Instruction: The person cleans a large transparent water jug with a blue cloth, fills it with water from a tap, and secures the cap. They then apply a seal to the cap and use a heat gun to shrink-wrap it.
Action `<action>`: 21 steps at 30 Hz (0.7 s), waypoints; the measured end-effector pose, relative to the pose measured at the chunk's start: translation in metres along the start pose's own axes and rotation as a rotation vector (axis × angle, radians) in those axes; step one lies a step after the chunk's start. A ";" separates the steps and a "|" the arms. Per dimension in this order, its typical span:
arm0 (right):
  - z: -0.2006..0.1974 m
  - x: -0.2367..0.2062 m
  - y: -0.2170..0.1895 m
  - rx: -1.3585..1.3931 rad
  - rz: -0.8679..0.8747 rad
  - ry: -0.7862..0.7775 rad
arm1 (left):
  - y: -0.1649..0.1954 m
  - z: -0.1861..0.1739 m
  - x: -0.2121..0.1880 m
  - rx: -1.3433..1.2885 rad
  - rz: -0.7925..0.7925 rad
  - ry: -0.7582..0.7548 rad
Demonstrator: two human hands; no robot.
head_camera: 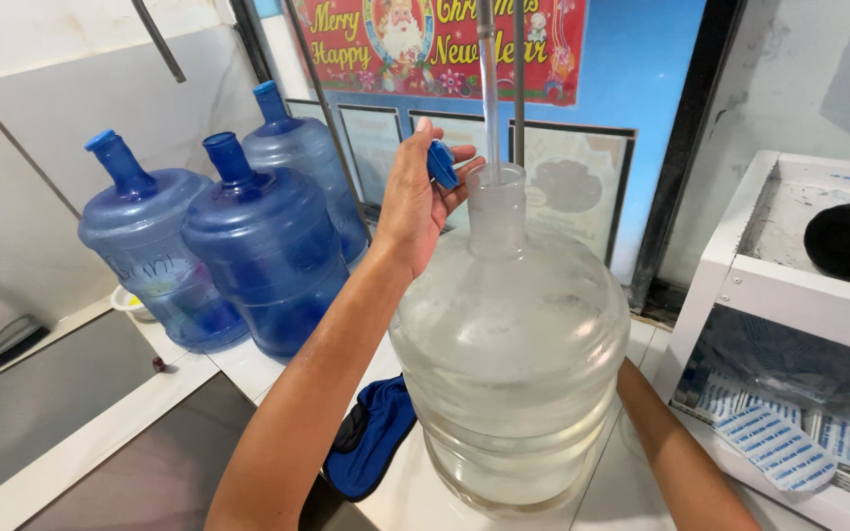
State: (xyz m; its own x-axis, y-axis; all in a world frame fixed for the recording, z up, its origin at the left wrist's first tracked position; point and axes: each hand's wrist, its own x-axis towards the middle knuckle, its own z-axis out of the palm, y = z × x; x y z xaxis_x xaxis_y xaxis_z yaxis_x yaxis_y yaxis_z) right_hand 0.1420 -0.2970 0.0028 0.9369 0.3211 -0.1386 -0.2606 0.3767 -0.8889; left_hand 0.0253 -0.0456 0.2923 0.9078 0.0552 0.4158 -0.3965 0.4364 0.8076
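White tiled counter (248,364) | clear ribbed jug (509,344) | left hand (415,197) pinches blue cap (442,163)

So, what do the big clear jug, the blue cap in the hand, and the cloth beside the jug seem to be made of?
The jug looks like clear, slightly cloudy hard plastic: light passes through it and it has moulded ribs. The cap, pinched in the left hand, seems to be opaque blue plastic, smooth and a little shiny. The cloth looks like soft dark blue fabric, matte and folded; its weave is too small to tell.
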 end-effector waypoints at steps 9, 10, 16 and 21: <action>0.004 -0.016 -0.005 0.012 -0.021 0.037 | -0.006 0.006 0.008 -0.040 -0.040 -0.038; 0.002 -0.017 -0.004 0.017 -0.023 0.043 | -0.007 0.006 0.010 -0.036 -0.045 -0.043; -0.016 -0.026 0.002 0.044 -0.057 0.080 | -0.013 0.009 0.020 -0.056 -0.049 -0.100; -0.006 -0.079 -0.093 0.208 -0.504 -0.029 | -0.011 0.028 0.031 0.085 -0.031 -0.195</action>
State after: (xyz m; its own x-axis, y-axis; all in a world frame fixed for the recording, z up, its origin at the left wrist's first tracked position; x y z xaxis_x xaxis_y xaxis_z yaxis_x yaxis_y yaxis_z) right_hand 0.0934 -0.3620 0.0936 0.9516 0.0785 0.2971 0.1761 0.6530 -0.7366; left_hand 0.0540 -0.0740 0.3086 0.8792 -0.1356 0.4567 -0.3864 0.3576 0.8502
